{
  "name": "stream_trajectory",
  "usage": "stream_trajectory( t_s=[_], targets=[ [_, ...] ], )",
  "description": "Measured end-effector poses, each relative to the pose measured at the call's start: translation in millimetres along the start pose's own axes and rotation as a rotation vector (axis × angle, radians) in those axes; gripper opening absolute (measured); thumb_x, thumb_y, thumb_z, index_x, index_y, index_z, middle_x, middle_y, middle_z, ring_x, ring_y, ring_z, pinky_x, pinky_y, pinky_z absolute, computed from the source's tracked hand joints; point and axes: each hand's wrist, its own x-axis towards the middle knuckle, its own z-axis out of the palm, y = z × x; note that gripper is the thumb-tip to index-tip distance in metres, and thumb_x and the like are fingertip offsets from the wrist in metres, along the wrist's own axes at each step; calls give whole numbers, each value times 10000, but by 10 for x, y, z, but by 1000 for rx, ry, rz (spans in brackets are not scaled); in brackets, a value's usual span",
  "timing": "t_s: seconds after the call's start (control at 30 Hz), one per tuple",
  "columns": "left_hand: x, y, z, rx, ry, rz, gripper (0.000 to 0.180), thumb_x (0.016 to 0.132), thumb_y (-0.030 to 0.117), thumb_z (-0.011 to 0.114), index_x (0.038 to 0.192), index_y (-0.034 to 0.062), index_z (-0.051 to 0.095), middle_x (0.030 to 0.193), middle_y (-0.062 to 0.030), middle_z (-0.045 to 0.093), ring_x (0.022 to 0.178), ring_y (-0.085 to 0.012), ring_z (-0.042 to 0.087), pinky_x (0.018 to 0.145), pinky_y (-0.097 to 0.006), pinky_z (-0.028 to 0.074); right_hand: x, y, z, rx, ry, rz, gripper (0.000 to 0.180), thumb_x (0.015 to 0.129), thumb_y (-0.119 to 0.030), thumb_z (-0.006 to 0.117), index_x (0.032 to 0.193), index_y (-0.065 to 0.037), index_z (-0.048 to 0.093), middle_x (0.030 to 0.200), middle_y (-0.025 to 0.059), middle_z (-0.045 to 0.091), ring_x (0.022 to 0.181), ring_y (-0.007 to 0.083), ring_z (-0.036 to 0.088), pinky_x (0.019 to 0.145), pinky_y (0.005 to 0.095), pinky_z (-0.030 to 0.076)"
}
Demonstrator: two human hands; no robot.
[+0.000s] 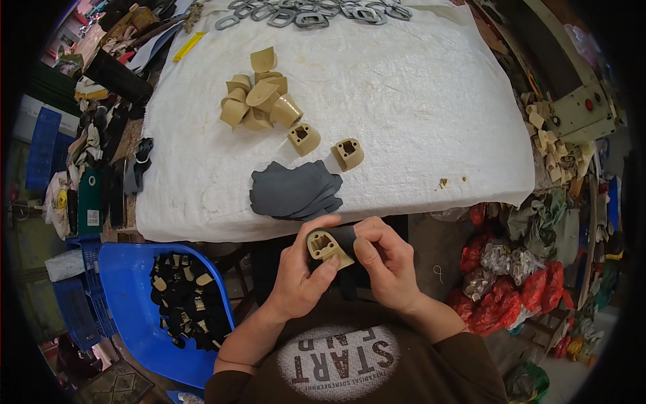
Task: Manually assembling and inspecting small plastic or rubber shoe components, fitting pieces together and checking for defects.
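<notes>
Step in hand: a dark cover [342, 235] lay around part of a beige block [328, 246]; the work looked like wrapping, judged part-way;
Left hand [301, 273]: clamped on the block, thumb over its near edge;
Right hand [383, 262]: thumb and fingers pinched together on the cover's right end;
Place: block and cover were held near the close edge of the white table cloth [431, 155]; grey sheets [295, 190] lay stacked on it;
Next move: seemed to call for smoothing the cover taut;
Writing: the shirt print [338, 363] bore upside-down lettering; a white label [93, 217] was too small to read.
</notes>
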Motion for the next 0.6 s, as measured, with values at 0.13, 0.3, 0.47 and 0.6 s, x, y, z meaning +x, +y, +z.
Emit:
stream_trajectory(
  t_s=[0.13,0.3,0.47,0.6],
  targets=[
    [-33,-89,71,4,40,16,335,850,199,548,1100,-6,461,806,-72,578,714,-100,529,656,-254,448,-4,22,23,-53,57,-109,75,897,-48,549,864,17,564,803,74,544,652,133,493,573,255,400],
    [-16,-71,141,63,133,59,233,873,172,528,1018,3,461,741,-43,523,647,-93,478,600,-260,423,2,19,82,-192,101,-230,35,854,-24,586,875,3,580,831,105,585,694,218,521,635,308,410],
    [7,-105,162,66,141,64,242,920,191,489,1058,1,429,843,-57,510,744,-99,469,669,-257,415,-3,73,152,-373,148,-366,168,773,27,620,938,10,595,889,119,592,762,256,546,674,331,424],
    [-15,-145,120,-20,89,46,345,963,306,453,1118,7,378,946,-56,461,837,-117,431,764,-262,392,-19,108,168,-700,107,-554,400,697,18,617,1092,54,562,1054,179,551,893,296,556,737,360,438]
  ],
)
